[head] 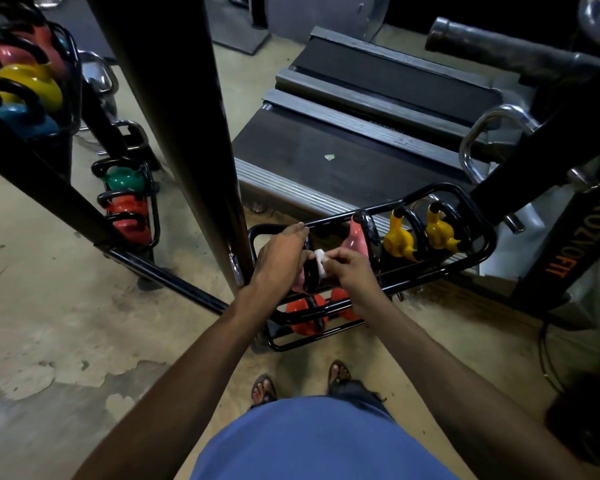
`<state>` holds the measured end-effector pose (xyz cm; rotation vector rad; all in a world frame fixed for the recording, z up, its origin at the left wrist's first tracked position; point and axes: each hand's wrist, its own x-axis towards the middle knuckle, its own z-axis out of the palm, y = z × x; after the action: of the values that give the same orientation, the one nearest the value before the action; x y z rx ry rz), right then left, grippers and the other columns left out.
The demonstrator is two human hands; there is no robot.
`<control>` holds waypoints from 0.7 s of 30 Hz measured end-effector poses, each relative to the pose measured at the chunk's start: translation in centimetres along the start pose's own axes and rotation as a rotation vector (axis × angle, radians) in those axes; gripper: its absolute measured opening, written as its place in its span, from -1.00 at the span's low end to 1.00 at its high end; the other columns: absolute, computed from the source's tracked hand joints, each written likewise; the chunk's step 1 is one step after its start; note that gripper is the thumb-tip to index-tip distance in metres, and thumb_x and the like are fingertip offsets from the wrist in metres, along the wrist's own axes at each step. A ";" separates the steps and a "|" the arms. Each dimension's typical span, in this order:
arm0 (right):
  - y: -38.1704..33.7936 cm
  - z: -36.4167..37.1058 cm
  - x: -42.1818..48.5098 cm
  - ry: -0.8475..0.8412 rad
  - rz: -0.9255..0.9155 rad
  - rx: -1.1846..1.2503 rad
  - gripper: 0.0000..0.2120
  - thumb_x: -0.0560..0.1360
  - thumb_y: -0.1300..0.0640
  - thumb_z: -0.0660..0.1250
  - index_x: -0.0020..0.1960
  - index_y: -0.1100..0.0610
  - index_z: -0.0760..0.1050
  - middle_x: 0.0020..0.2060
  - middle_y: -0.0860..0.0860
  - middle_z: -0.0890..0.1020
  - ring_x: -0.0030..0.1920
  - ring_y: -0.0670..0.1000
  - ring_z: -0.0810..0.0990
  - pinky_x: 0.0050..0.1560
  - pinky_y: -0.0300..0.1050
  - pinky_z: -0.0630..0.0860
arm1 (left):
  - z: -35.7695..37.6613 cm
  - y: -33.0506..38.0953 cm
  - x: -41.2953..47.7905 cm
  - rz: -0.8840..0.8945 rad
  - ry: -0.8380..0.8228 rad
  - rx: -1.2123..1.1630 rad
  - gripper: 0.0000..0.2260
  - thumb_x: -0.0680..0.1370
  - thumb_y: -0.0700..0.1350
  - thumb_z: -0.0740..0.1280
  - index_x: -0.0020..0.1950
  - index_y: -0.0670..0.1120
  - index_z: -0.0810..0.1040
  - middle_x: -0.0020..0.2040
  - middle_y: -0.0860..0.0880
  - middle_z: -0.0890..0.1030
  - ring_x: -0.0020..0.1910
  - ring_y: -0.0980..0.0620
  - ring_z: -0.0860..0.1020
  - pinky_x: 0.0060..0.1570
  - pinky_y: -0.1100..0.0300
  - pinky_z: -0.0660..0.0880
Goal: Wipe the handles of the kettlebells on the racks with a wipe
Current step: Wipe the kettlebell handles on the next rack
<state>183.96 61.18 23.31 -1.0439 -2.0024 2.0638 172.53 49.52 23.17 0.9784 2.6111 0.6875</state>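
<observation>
On the low black rack (329, 220) at the person's feet, the near pink kettlebell's black handle (310, 271) stands between both hands, its loop running away from them. The right hand (352, 268) is the nearer one to work: it pinches the white wipe (321, 262) against the handle's right flank. The left hand (279, 259) lies over the bell's left side; gripping or merely resting, I cannot tell. Orange letters on the machine upright (565, 251) read roughly "ROZVOFIT"
</observation>
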 end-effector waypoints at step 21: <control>-7.6 -9.5 14.2 -0.267 -0.566 -1.442 -0.75 0.60 0.13 0.20 0.00 0.24 0.61 0.01 0.23 0.67 0.03 0.27 0.63 -0.13 -0.02 0.44 | 7.9 13.1 -0.3 0.054 0.075 0.157 -0.49 0.57 -0.18 0.34 0.52 -0.10 0.36 0.57 -0.04 0.29 0.31 -0.10 0.51 0.26 0.01 0.52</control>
<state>175.04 77.45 25.34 -0.0668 -3.3278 0.2760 183.06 60.60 23.30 1.0910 2.7484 0.5477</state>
